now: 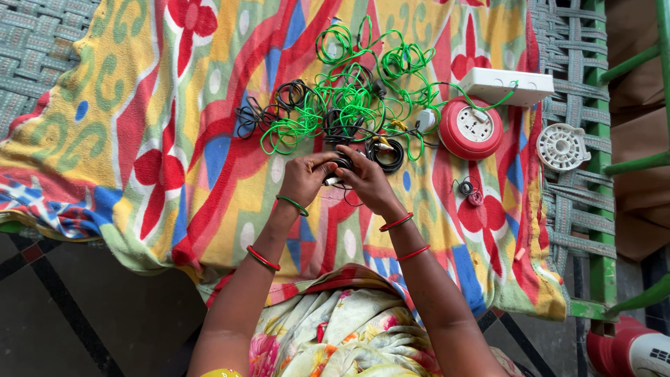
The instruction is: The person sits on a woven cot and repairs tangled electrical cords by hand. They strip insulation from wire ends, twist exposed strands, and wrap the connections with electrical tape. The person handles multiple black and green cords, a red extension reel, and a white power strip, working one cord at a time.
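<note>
A woven cot with a green frame (599, 174) is standing on a dark tiled floor (84, 314), and a bright patterned blanket (139, 139) — red, yellow and blue — is lying spread across most of it. From my remote seat I am looking straight down over the person's arms.

At the left of the pile, loose black cords (269, 108) are lying coiled on the blanket, running into a big tangle of green wire (349, 98). Just below that tangle the left hand (306, 178) is closing its fingers around a small coil of black cable (342, 167), and the right hand (368, 183) is pinching the same coil from the other side — both hands are touching at the fingertips, held just above the blanket. A second black coil (388, 153) is lying just beyond the right hand.

Further right, a round red socket box (472, 128) is resting on the blanket, with a white power strip (506, 85) just behind it. A small red part with a thin wire (474, 197) is lying below the box. A white round plastic disc (562, 147) is sitting on the bare weave near the frame.
</note>
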